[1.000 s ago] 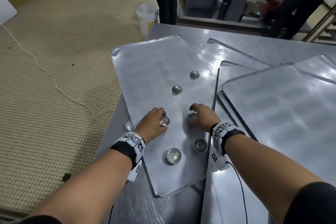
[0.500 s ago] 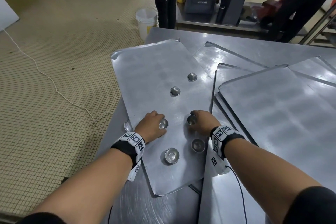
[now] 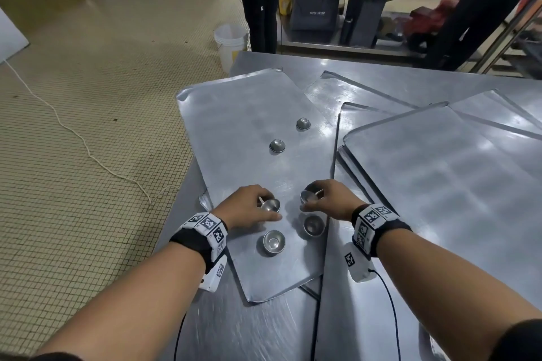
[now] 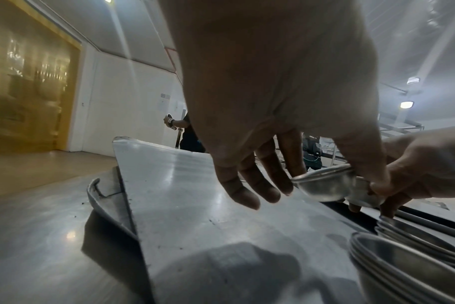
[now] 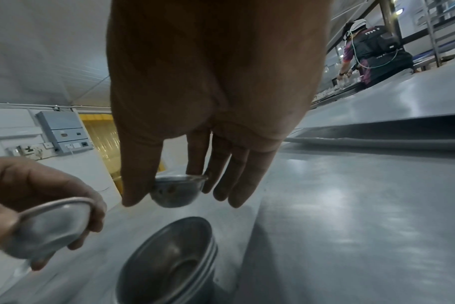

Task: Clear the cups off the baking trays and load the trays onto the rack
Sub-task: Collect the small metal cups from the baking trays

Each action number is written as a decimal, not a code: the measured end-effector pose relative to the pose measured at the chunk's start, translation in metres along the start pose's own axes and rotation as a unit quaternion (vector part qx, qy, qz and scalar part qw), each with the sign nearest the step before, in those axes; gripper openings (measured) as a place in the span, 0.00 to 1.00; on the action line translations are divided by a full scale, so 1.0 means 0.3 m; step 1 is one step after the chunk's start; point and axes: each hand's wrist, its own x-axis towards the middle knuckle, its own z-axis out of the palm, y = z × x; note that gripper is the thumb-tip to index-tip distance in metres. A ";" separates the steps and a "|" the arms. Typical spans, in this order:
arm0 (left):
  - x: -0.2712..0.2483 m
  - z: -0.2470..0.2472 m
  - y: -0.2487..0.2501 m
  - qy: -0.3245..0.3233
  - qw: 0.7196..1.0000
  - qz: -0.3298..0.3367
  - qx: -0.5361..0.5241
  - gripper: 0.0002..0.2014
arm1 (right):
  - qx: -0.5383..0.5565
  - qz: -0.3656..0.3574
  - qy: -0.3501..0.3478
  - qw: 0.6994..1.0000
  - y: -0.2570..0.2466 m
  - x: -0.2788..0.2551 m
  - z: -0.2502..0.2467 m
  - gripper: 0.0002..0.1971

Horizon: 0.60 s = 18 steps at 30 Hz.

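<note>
A long baking tray (image 3: 234,132) lies slantwise on the steel table. Two small metal cups (image 3: 277,145) (image 3: 303,124) sit upside down at its middle. Nearer me stand two stacks of upright cups (image 3: 274,242) (image 3: 313,226). My left hand (image 3: 264,209) pinches one cup (image 3: 270,204) just above the tray; in the left wrist view this cup (image 4: 322,187) hangs between thumb and fingers. My right hand (image 3: 312,199) pinches another cup (image 3: 309,196), which shows in the right wrist view (image 5: 177,191) above a stack (image 5: 169,263).
Several more bare trays (image 3: 440,179) overlap to the right on the table. The table's left edge drops to a tiled floor with a white cord (image 3: 88,149). A white bucket (image 3: 230,44) and two standing people (image 3: 258,0) are beyond the far edge.
Both hands closed on a cup each, lifted them off the tray and drew them slightly back toward the two stacks. The other cups and the trays stayed put.
</note>
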 end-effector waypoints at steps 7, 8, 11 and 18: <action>-0.075 0.045 0.002 -0.067 0.997 0.010 0.034 0.29 | -0.007 -0.006 -0.049 0.999 0.012 -0.093 -0.011 0.21; -0.081 0.050 0.003 -0.070 0.997 0.012 0.039 0.29 | -0.011 -0.006 -0.054 0.998 0.012 -0.103 -0.012 0.21; -0.094 0.064 0.011 -0.078 0.995 0.019 0.057 0.29 | -0.019 -0.004 -0.061 0.998 0.015 -0.130 -0.009 0.24; -0.110 0.105 -0.005 -0.088 0.992 0.029 0.088 0.30 | -0.060 -0.012 -0.045 0.997 0.042 -0.176 0.029 0.26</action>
